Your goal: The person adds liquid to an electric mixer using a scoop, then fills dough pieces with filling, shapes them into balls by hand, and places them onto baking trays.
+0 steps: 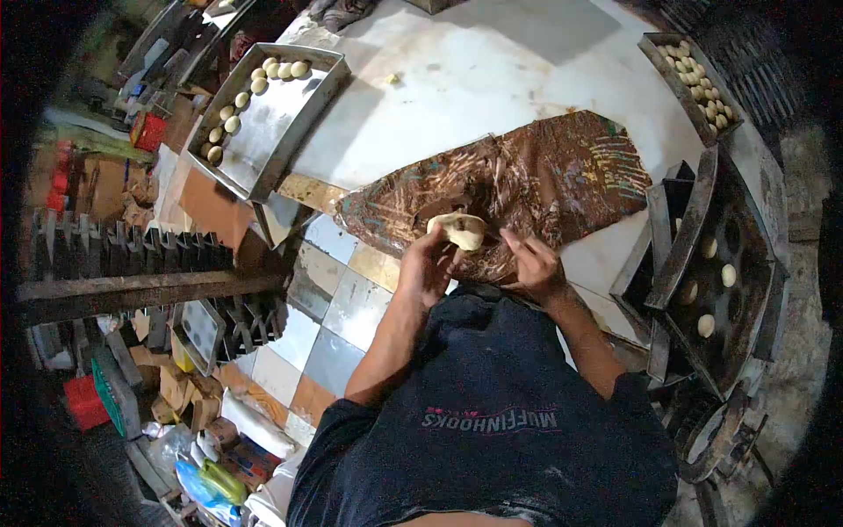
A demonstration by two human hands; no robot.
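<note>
Dough pc in L hand, R hand close by

L hand [428, 266] is clamped on a dough pc [460, 232], pale & flattened, w/ a darker patch on its upper face. The dough pc is held over the near part of a brown-smeared sheet [562, 176], approx. in front of the chest. R hand [531, 265] is just to the right of the dough pc, fingers bent & pointing twd it; a thin dark thing shows betw. the two, too small to ID, so can't tell if R hand grips it.

The sheet is wrinkled, glossy in spots, streaked w/ yellow & green at its far-right end, & lies on a white counter [474, 66].

Far L: a metal tray [279, 110] w/ dough balls [273, 70] in a curved line along its far & left sides. Far R: a narrower tray [650, 54], w/ many more balls packed close. Nearer on the R, a dark pan [753, 290] w/ round hollows holds a few pale dough rounds [729, 276], right beside other metal trays.

L of the counter: a dark rack [149, 285], plus a floor of mixed-colour tiles [334, 360]. Bags [211, 483] & boxes are piled lower L. The person wears a dark tee [492, 373] w/ lettering.
</note>
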